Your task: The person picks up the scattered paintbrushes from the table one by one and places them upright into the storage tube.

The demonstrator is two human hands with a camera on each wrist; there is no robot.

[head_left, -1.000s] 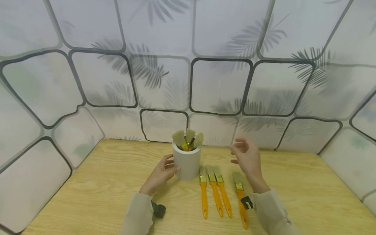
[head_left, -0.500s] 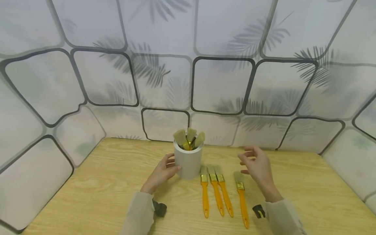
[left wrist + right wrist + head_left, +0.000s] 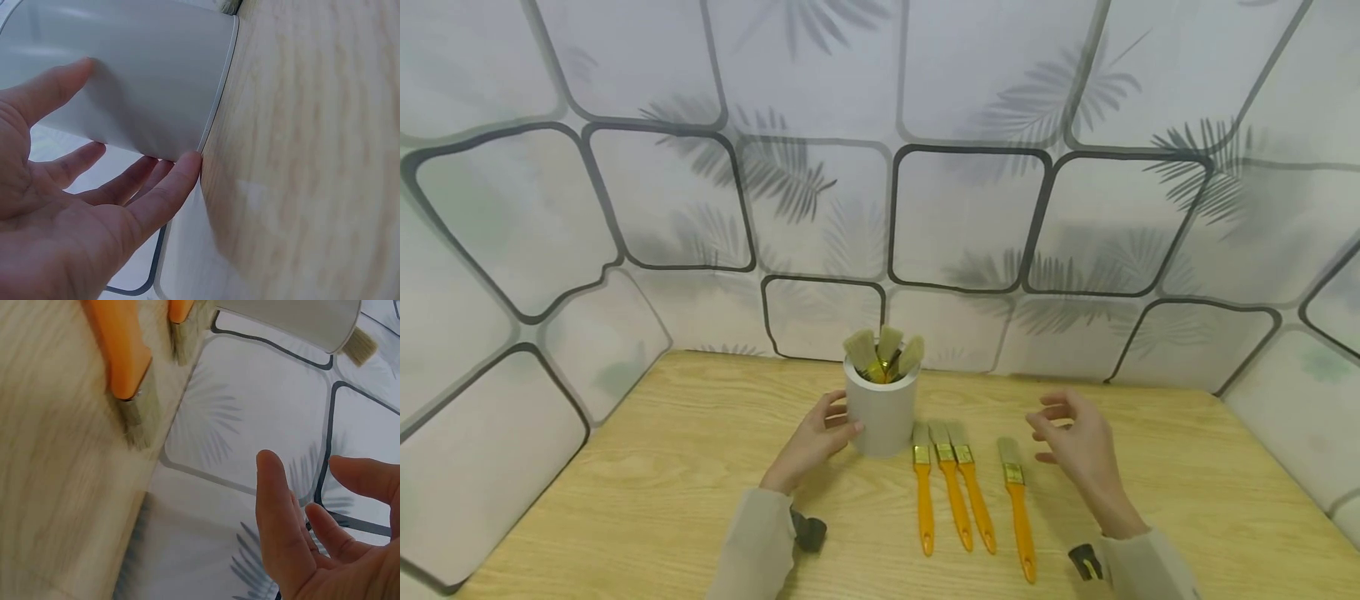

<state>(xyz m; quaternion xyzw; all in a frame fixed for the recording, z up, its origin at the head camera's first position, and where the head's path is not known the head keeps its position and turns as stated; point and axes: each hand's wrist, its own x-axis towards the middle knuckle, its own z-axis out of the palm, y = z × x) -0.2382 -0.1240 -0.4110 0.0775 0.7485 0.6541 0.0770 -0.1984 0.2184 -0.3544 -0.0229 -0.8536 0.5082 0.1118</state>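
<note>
A white cylindrical cup point(image 3: 882, 417) stands upright on the table, several brushes with pale bristles point(image 3: 889, 343) sticking up out of it. My left hand point(image 3: 811, 442) holds its left side, thumb on the front and fingers round the side; the left wrist view shows the fingertips on the wall near the base. To the right of the cup lie three flat paintbrushes point(image 3: 951, 492) with orange handles, bristles pointing away from me. Another paintbrush point(image 3: 1018, 517) lies apart, farther right. My right hand point(image 3: 1078, 442) hovers right of that brush, fingers loosely bent, holding nothing.
The light wood-grain table point(image 3: 700, 467) meets a patterned wall covering point(image 3: 962, 225) at the back and both sides. Dark wrist cameras point(image 3: 808, 532) sit at both sleeves, the right one point(image 3: 1085, 562) near the lone brush's handle.
My right hand has moved right and toward me, away from above the lone paintbrush, which now shows fully. The left hand stays at the cup.
</note>
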